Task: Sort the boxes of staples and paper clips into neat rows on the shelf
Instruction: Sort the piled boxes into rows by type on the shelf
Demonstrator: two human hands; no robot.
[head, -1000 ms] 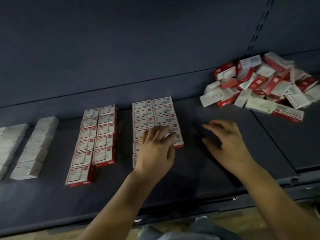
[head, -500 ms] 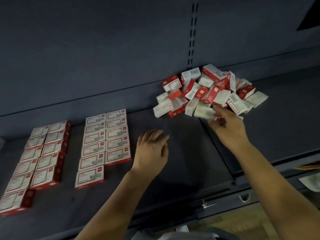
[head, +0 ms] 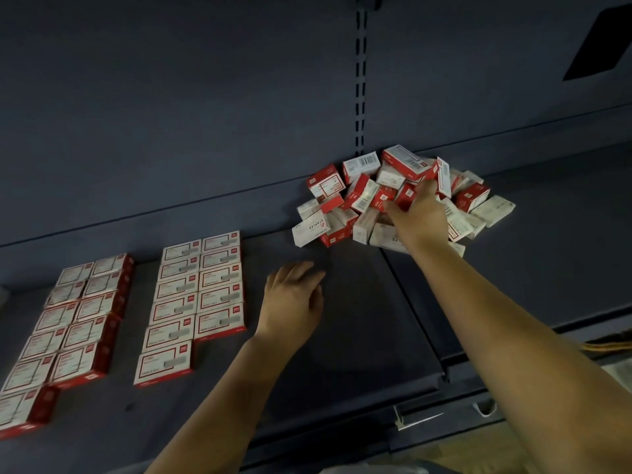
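Observation:
A jumbled pile of red-and-white staple boxes (head: 362, 200) lies at the back of the dark shelf (head: 359, 319), right of centre. My right hand (head: 417, 217) reaches into the pile with thumb spread; its fingertips are hidden among the boxes around a red box (head: 405, 198), so any grip is unclear. My left hand (head: 294, 299) hovers over bare shelf with fingers loosely curled, holding nothing. Just left of it, sorted boxes lie flat in two neat columns (head: 198, 295). A second two-column block (head: 78, 319) lies further left, running to the frame edge.
The shelf's back panel has a slotted upright (head: 359, 97) above the pile. A seam (head: 410, 302) divides two shelf boards between my arms. A metal clip (head: 417, 419) sticks out of the shelf's front rail.
My right hand has moved from the shelf's middle up into the jumbled pile. My left hand came off the sorted block and now hovers right of it. The view has swung right.

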